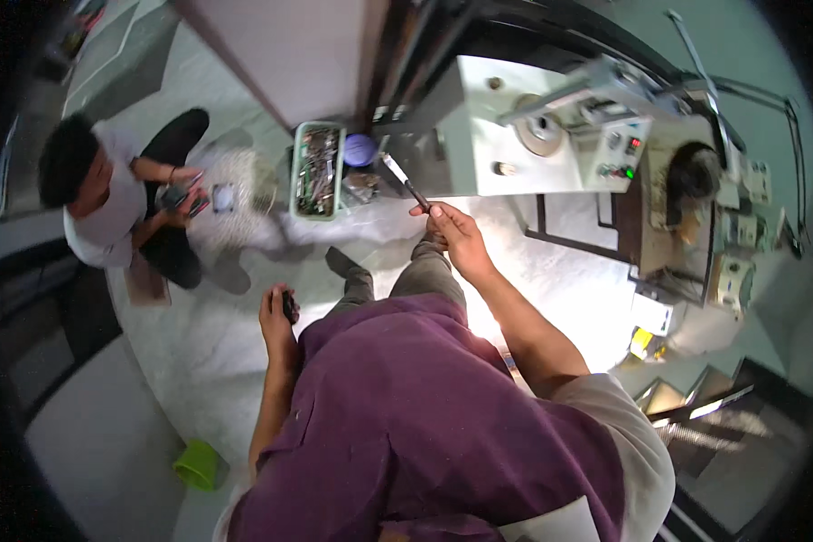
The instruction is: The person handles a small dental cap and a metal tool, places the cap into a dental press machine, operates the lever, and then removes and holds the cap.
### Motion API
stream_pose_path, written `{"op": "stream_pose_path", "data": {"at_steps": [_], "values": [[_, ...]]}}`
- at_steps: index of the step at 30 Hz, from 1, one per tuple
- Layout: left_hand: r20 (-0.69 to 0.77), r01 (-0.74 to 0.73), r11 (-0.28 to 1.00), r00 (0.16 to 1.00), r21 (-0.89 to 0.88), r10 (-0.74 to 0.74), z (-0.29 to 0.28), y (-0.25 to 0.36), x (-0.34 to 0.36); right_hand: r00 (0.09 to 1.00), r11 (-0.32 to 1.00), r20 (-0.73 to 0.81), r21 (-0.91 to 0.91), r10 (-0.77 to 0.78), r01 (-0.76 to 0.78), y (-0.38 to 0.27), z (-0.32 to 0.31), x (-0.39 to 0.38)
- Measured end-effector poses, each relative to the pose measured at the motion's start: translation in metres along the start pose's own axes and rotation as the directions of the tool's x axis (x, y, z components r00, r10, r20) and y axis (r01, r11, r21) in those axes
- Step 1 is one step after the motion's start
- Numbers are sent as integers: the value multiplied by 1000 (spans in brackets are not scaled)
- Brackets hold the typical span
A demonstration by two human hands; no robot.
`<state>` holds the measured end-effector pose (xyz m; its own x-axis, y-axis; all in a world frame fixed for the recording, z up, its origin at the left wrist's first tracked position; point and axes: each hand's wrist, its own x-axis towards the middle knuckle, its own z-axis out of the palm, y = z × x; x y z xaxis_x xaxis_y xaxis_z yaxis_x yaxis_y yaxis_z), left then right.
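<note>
In my right hand (461, 237) is a slim tool (406, 185) with a dark handle and a pale, flat tip; I cannot tell if it is a brush or a blade. It points up and to the left, toward the dark area beside the white machine (486, 149). My left hand (277, 321) hangs low by my side, its fingers curled round a small black object (288, 305) whose kind I cannot make out.
A pale green basket (294, 172) full of thin metal pieces stands ahead, beside a purple round object (360, 150). At left a person (122, 185) sits on the floor, handling a small object. A wooden bench (652, 237) stands right; a green bin (197, 465) lower left.
</note>
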<state>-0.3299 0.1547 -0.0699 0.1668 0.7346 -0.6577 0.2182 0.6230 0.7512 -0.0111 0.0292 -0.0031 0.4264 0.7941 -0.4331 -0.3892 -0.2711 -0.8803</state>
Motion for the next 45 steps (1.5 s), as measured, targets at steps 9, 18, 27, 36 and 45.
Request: {"op": "stream_pose_path", "data": {"at_steps": [9, 18, 27, 36, 45], "values": [[690, -205, 906, 592, -371, 417, 227, 157, -62, 990, 990, -51, -61, -130, 127, -71, -56, -95], [684, 80, 949, 711, -305, 160, 328, 143, -117, 962, 945, -40, -203, -269, 256, -77, -155, -80], [446, -342, 911, 795, -230, 411, 377, 146, -147, 842, 656, 102, -581, -529, 482, -110, -226, -74], [470, -631, 773, 704, 67, 533, 365, 166, -148, 794, 602, 179, -562, -581, 567, -119, -245, -67], [631, -786, 585, 561, 202, 536, 363, 172, -148, 709, 452, 266, -614, -654, 647, -124, -250, -64]]}}
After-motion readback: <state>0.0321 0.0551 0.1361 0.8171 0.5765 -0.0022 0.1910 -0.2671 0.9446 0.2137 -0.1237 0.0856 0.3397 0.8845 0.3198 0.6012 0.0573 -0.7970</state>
